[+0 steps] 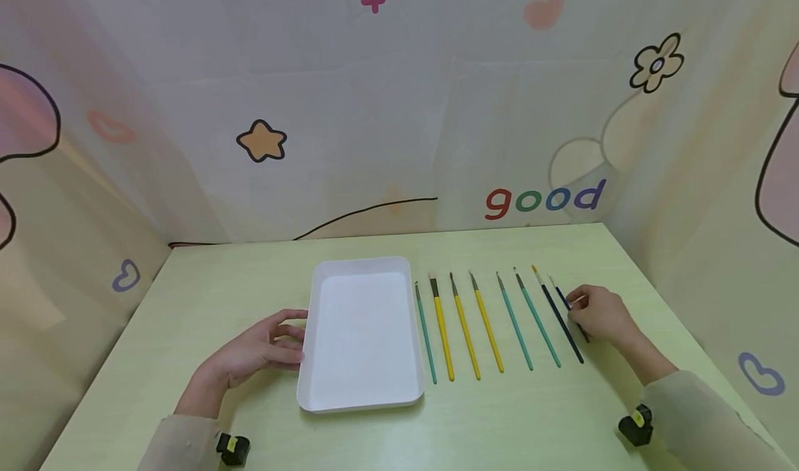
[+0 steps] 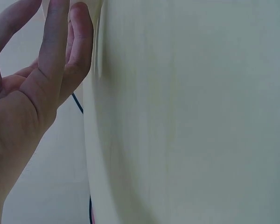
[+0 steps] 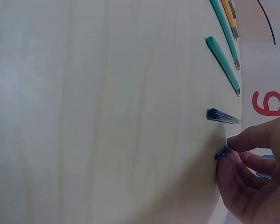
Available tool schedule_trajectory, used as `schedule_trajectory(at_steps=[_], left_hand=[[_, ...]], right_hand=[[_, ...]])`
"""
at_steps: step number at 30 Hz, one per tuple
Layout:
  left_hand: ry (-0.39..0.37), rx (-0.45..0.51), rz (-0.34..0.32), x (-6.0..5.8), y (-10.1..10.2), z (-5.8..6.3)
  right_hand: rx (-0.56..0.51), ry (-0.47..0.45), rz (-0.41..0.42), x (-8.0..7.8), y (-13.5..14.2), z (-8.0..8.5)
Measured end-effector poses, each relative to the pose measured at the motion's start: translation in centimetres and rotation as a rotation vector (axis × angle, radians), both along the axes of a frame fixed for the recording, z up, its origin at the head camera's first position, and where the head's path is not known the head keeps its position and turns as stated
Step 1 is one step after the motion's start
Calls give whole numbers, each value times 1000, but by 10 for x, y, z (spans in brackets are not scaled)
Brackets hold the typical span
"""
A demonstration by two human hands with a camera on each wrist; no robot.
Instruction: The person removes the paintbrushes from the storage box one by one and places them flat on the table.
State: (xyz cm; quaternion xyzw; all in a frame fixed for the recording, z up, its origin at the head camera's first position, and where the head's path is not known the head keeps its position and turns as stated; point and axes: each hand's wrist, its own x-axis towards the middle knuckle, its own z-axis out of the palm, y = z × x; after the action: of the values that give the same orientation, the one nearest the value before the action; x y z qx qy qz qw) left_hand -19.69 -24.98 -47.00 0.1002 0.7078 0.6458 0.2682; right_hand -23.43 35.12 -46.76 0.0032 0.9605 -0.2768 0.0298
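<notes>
A white rectangular tray (image 1: 362, 336) lies on the table in the head view. At its left edge rests my left hand (image 1: 259, 349), fingers loosely bent and touching the tray's side; the left wrist view shows that hand (image 2: 42, 93) near the rim. To the right of the tray, several paintbrushes lie in a row, bristles away from me. My right hand (image 1: 600, 313) pinches the rightmost one, a dark blue paintbrush (image 1: 583, 333), between thumb and fingers. In the right wrist view its blue handle end (image 3: 222, 152) shows between the fingertips.
Beside the pinched brush lies another dark paintbrush (image 1: 564, 328). Farther left are teal paintbrushes (image 1: 538, 317), yellow paintbrushes (image 1: 489, 329) and one teal paintbrush (image 1: 426, 334) close by the tray. A printed curtain (image 1: 399, 110) hangs behind the pale table (image 1: 499, 429).
</notes>
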Motion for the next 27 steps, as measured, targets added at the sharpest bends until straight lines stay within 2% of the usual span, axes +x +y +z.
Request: schedule_trajectory(at_steps=[15, 21, 24, 27], left_hand=[[14, -12, 0, 1, 2, 1], [42, -52, 4, 3, 3, 7], [66, -98, 34, 5, 2, 12], [125, -153, 100, 7, -1, 19]], right_hand=[[39, 20, -19, 4, 2, 2], [51, 15, -20, 5, 3, 6], [59, 11, -20, 6, 4, 8], [65, 28, -13, 8, 7, 10]])
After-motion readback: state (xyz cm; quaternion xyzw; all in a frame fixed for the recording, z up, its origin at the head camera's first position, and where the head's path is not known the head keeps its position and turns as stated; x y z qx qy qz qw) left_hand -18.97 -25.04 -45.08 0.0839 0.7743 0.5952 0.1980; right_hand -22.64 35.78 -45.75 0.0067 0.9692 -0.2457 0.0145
